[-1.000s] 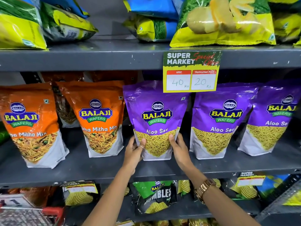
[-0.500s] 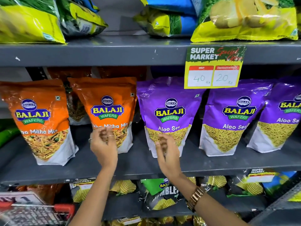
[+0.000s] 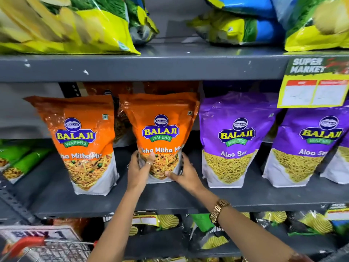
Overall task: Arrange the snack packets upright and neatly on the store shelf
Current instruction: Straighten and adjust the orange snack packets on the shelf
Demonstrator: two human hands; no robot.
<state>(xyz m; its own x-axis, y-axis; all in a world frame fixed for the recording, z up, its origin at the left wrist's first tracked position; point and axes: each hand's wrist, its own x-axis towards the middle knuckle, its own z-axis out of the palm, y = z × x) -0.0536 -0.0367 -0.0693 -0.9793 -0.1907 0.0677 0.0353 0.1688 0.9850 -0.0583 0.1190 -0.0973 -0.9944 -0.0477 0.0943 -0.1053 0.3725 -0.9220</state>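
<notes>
Both hands clasp the lower part of an upright orange Tikha Mitha Mix packet [image 3: 160, 133] on the grey middle shelf [image 3: 170, 197]: left hand [image 3: 137, 170] at its left edge, right hand [image 3: 186, 173] at its right. Another orange packet [image 3: 83, 140] stands just beside it on the left, two purple Aloo Sev packets [image 3: 234, 137] on the right.

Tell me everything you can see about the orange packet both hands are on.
The orange packet is a glossy plastic stand-up pouch printed Balaji Wafers, with a clear window showing a mixed snack and a white base. It stands upright on the grey middle shelf, between another orange pouch and a purple Aloo Sev pouch. The left hand and right hand clasp its lower sides.
</notes>
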